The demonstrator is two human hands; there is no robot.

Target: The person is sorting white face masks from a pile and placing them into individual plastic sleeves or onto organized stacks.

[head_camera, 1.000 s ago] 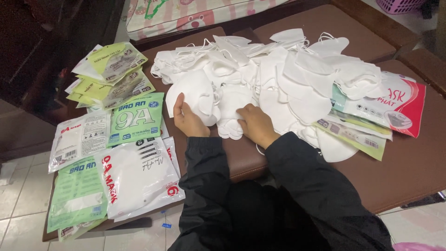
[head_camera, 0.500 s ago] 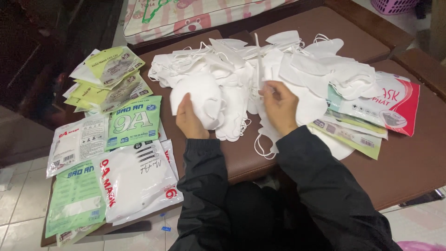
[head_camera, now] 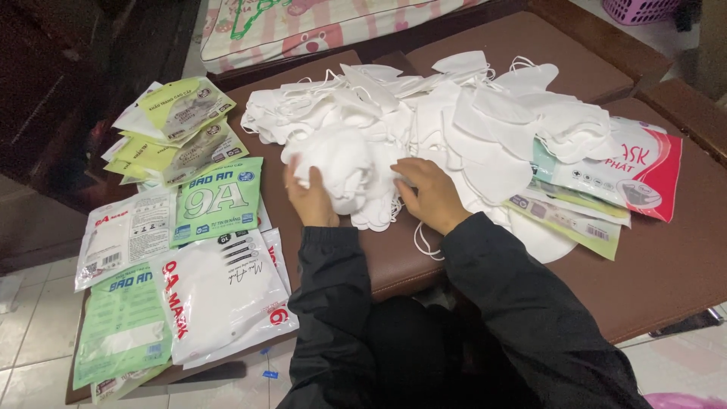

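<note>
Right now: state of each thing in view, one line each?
Left hand: grip closed on a small stack of white masks.
Right hand: flat on the loose mask pile, holding nothing.
Yellow-green mask packets: sealed, stacked.
Green mask packet: sealed, flat.
White mask packet: flat, overhanging the edge.
Red-and-white packet: partly under masks.

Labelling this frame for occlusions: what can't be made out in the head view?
- Left hand: fingers buried in the white mask stack, so its grip is unclear.
- Right hand: palm side hidden; whether it pinches a mask is unclear.
- Mask count in the white mask pile: layers overlap.
- Green packets: bottom ones cut by the frame edge.
- Pink basket: cropped at top.
</note>
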